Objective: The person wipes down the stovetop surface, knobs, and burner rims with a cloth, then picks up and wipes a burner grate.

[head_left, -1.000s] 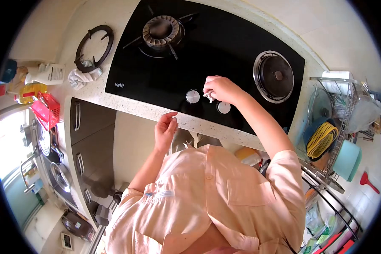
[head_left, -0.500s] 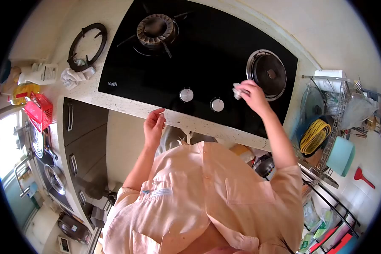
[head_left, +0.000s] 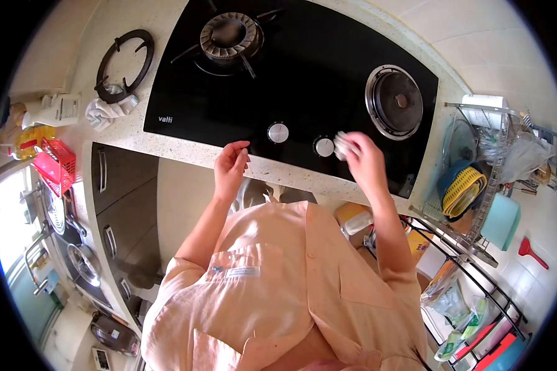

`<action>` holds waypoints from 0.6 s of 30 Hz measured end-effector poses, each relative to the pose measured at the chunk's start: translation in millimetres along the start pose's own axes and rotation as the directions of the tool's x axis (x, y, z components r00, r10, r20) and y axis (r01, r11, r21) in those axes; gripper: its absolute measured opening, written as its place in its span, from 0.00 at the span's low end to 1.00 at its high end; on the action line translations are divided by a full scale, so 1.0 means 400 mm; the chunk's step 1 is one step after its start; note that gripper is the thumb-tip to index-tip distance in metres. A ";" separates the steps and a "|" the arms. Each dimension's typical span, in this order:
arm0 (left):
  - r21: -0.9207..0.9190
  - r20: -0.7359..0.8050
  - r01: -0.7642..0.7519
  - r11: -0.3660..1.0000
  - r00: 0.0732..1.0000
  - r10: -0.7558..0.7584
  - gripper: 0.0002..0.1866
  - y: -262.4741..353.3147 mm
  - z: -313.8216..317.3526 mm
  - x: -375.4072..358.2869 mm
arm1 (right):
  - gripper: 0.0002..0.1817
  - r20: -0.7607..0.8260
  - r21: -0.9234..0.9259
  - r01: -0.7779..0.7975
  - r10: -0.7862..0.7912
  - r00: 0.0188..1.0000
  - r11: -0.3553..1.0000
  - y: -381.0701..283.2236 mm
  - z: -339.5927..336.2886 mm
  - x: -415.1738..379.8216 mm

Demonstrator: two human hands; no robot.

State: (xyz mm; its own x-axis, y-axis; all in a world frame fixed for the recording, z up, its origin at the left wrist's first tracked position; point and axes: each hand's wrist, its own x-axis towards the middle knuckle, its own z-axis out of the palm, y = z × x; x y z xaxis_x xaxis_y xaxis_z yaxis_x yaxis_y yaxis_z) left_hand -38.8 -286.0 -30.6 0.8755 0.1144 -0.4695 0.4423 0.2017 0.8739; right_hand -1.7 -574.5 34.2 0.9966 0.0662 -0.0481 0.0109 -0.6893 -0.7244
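Note:
My right hand (head_left: 366,162) is closed around a small crumpled white cloth (head_left: 340,147), over the front of the black glass cooktop (head_left: 303,74). The cloth is right beside the right-hand silver control knob (head_left: 323,146). My left hand (head_left: 231,168) hovers over the counter's front edge (head_left: 272,168), its fingers loosely curled and apart, with nothing visible in them. Nearest to it is the left-hand knob (head_left: 278,132). The left burner (head_left: 229,37) has a ridged cap and metal prongs around it. On the right burner (head_left: 396,102) a dark round plate sits inside a silver ring.
A black pan support ring (head_left: 146,65) lies on the left counter, partly over a crumpled white rag (head_left: 105,113). A red basket (head_left: 56,166) stands farther left. To the right are a wire dish rack (head_left: 498,139) and a yellow basket (head_left: 463,191).
My right hand has moved left and toward me with the cloth, from beside the right burner to the right-hand knob. My left hand has risen slightly toward the cooktop edge.

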 end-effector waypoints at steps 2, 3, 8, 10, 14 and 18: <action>-0.012 0.009 -0.021 1.000 1.000 0.021 0.08 0.010 -0.016 0.005 | 0.12 0.074 -0.165 0.133 -0.122 0.990 0.977 -0.050 0.086 0.100; -0.012 0.000 -0.021 1.000 1.000 0.021 0.08 0.015 -0.027 0.006 | 0.10 0.117 -0.263 0.147 -0.120 0.986 0.954 -0.056 0.123 0.136; -0.019 -0.031 -0.022 1.000 0.999 0.022 0.08 0.009 -0.089 0.012 | 0.03 0.100 -0.555 0.151 -0.114 0.988 0.818 -0.048 0.239 0.118; -0.015 -0.031 -0.014 1.000 0.999 0.013 0.09 0.002 -0.104 0.017 | 0.07 0.107 -0.503 0.167 -0.131 0.986 0.848 -0.067 0.249 0.015; -0.023 -0.023 0.003 1.000 1.000 -0.004 0.08 0.010 -0.117 0.034 | 0.11 0.183 -0.545 0.051 0.059 0.981 0.837 -0.101 0.245 -0.097; 0.023 0.030 -0.019 1.000 0.999 0.018 0.08 0.030 -0.109 0.059 | 0.16 0.152 -0.314 0.256 -0.218 0.964 0.915 -0.162 0.334 -0.057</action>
State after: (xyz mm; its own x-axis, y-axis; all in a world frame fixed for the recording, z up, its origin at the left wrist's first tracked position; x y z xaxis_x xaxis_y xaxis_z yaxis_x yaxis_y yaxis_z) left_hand -21.2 -238.4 -36.9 0.8887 0.0890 -0.4497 0.4302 0.1772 0.8852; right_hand -36.1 -435.1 -9.7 0.9463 0.3232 0.0069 0.2902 -0.8397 -0.4591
